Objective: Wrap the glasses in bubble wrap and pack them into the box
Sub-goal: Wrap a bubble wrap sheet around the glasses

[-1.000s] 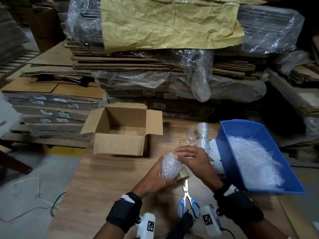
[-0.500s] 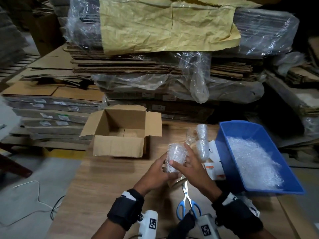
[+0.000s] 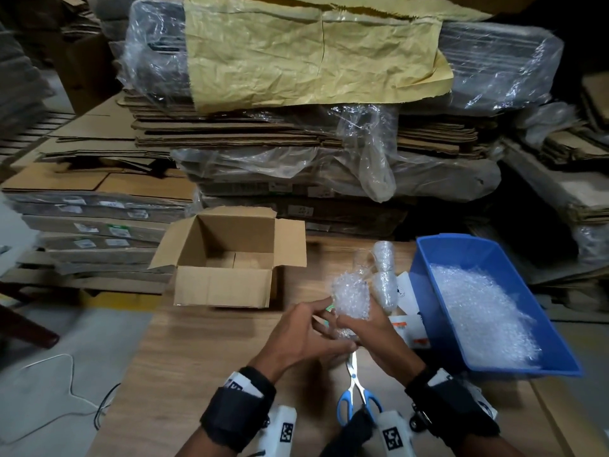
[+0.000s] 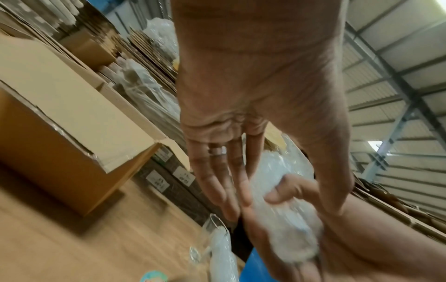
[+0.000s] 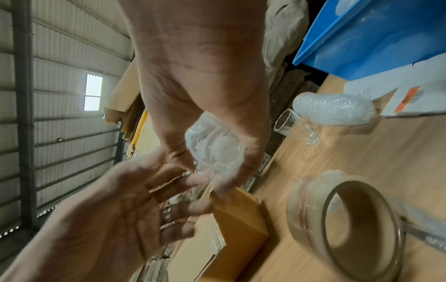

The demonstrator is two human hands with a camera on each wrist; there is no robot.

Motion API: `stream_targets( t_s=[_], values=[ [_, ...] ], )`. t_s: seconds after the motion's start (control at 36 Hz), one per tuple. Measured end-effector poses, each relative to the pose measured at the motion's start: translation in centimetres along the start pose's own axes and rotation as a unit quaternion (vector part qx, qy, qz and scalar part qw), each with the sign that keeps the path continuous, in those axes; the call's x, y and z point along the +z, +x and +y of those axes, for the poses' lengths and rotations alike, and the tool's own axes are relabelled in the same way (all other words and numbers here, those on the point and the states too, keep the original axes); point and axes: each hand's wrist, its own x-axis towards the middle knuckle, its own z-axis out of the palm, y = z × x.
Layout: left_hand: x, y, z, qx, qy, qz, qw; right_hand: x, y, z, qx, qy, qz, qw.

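Note:
My right hand (image 3: 365,328) grips a glass rolled in bubble wrap (image 3: 351,298), upright above the wooden table. In the right wrist view the wrapped glass (image 5: 214,150) sits between thumb and fingers. My left hand (image 3: 306,328) has straight fingers (image 4: 217,181) touching the loose wrap at the glass's lower end. Two wrapped glasses (image 3: 384,275) and one bare glass (image 3: 360,263) lie just behind. The open cardboard box (image 3: 227,285) stands to the left rear, with nothing inside that I can see.
A blue bin (image 3: 428,291) of bubble wrap sits at the right. Blue-handled scissors (image 3: 357,394) lie under my hands. A tape roll (image 5: 345,229) rests on the table close by. Stacks of flat cardboard rise behind the table, and its left edge drops to the floor.
The wrapped glass has risen and turned from lying sideways to upright. My right hand shifted from its top to gripping its side, and my left hand loosened to straight fingers at the bottom.

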Motion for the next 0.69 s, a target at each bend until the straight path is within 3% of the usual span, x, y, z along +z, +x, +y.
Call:
stream_targets(
  t_s=[0.06,0.19,0.31,0.39,0.61,0.69],
  values=[
    [-0.9,0.1,-0.3,0.004,0.044,0.032,0.999,-0.5,-0.2,-0.3,-0.002,-0.009,0.006,1.0],
    [-0.5,0.4,0.0,0.025,-0.057,0.152,0.986,-0.2,-0.5,-0.7,-0.015,-0.023,-0.035,0.999],
    [-0.2,0.9,1.7,0.113,-0.069,0.097,0.986,0.8,-0.7,-1.0,-0.005,-0.071,-0.077,0.994],
    [-0.1,1.7,2.2,0.12,-0.092,0.06,0.987,1.4,-1.2,-1.3,-0.006,-0.083,-0.112,0.99],
    [1.0,1.9,-0.5,0.115,-0.143,0.14,0.973,2.0,-2.3,-2.4,0.094,-0.126,-0.182,0.971],
    [1.6,2.0,-1.2,0.106,-0.126,0.17,0.972,2.0,-2.3,-1.8,0.098,-0.171,-0.162,0.967]
  ],
)
